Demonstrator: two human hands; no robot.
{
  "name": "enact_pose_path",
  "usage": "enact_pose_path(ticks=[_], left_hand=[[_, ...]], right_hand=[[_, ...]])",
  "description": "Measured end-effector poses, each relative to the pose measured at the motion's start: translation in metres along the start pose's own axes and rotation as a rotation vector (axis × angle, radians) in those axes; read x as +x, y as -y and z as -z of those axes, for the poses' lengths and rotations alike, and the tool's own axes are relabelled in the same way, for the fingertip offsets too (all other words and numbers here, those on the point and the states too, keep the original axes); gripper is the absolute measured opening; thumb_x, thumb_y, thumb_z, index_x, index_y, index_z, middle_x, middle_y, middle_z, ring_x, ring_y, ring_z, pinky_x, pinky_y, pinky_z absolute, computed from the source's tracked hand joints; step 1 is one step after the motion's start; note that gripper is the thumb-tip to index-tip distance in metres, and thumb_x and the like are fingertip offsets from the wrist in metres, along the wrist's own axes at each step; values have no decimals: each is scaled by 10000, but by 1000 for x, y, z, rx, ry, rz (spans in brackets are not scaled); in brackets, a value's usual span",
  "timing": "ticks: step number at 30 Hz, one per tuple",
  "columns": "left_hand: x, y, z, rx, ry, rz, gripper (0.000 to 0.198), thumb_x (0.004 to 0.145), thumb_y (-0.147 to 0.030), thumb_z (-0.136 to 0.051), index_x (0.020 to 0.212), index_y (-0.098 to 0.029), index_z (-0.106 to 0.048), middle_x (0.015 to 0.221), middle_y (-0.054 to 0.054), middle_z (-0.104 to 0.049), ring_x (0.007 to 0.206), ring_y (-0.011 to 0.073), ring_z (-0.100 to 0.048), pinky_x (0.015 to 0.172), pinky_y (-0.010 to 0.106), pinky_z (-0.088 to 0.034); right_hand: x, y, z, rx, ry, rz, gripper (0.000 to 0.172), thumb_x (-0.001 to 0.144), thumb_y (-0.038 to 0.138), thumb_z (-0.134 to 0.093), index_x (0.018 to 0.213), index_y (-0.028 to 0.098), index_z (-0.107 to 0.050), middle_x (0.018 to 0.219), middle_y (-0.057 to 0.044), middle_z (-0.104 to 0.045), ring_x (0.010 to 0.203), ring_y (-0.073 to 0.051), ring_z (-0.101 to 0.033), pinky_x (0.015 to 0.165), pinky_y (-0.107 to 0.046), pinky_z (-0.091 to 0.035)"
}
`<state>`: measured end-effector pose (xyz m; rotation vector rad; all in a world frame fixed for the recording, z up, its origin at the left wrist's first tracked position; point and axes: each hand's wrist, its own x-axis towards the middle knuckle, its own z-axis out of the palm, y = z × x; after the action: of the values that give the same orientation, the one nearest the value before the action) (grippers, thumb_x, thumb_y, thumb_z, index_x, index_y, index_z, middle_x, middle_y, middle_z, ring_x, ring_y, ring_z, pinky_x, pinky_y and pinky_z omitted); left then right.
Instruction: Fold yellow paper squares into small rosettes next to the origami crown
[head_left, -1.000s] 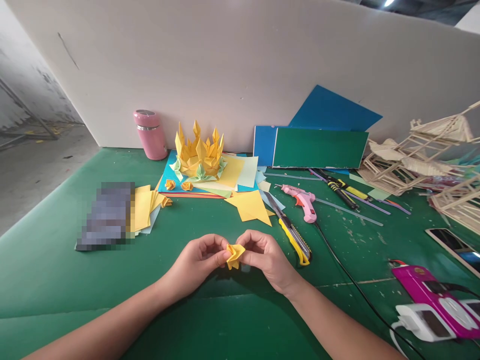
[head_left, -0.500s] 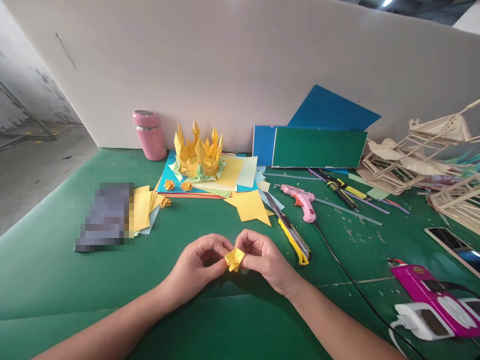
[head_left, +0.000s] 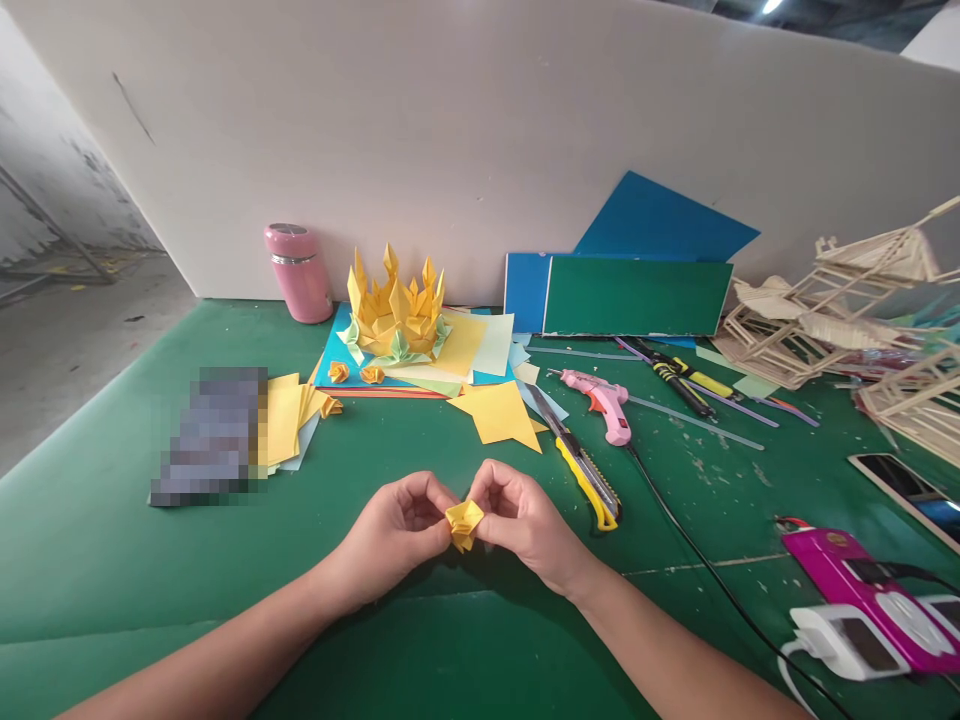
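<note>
Between my two hands is a small yellow folded-paper flower, held just above the green table. My left hand pinches its left side between thumb and fingers. On the other side, my right hand grips it the same way; the fingertips behind the paper are partly hidden. Beyond my hands lies a piece of yellow paper with pointed corners. Similar small folded flowers rest farther back, in front of a large yellow paper lotus with pale green leaves.
A yellow utility knife and a pink glue gun with a black cord lie right of my hands. Farther right are a magenta power strip, a phone and stick models. A pink flask stands at the back left.
The yellow paper flower has shifted slightly left and tilted a little in my fingers. Both hands keep their pinch on it; the things on the table have not moved.
</note>
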<state>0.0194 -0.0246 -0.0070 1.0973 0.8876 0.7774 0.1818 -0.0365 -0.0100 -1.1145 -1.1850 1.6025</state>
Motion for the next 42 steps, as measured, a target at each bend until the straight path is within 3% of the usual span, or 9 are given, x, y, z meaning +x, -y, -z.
enact_pose_path(ticks=[12,18,20,30,38,42], left_hand=[[0,-3,-6,29,-130,-37,236,587,-253,-779,593,-161,-561,600,-23,-617,574,106,-552,573,234,-457],[2,0,-5,-30,-330,-114,228,582,-199,-717,610,-182,-491,661,-41,-579,583,90,-515,541,206,-431],[3,3,-4,-2,-378,-170,229,579,-164,-690,615,-190,-466,658,-54,-544,580,85,-499,530,197,-416],[2,14,-3,374,-361,-404,187,641,-87,-542,657,-221,-413,703,-38,-448,647,119,-440,578,233,-430],[1,13,-4,452,-368,-396,195,623,-73,-488,668,-230,-381,752,-23,-454,656,126,-444,578,240,-417],[0,12,-6,519,-376,-442,205,617,-63,-461,654,-235,-356,764,-15,-458,661,133,-451,577,247,-427]], right_hand=[[1,-1,-3,-5,-51,39,326,580,333,-798,652,183,-519,579,71,-467,514,-76,-408,474,-203,-339],[2,-2,-2,10,-83,75,351,665,482,-726,710,188,-539,628,49,-498,549,-87,-451,521,-218,-407],[1,-3,-2,-44,-41,72,351,673,492,-717,673,177,-560,598,45,-497,530,-84,-436,507,-218,-393],[0,-9,-8,-25,-28,28,344,629,469,-752,711,165,-614,601,26,-562,500,-83,-460,474,-218,-413],[-5,-8,-12,-220,-208,250,194,704,363,-699,675,186,-627,636,-7,-599,534,-114,-496,501,-237,-434],[-3,-8,-12,-125,-150,122,290,659,441,-725,647,173,-615,560,15,-565,470,-94,-462,462,-227,-411]])
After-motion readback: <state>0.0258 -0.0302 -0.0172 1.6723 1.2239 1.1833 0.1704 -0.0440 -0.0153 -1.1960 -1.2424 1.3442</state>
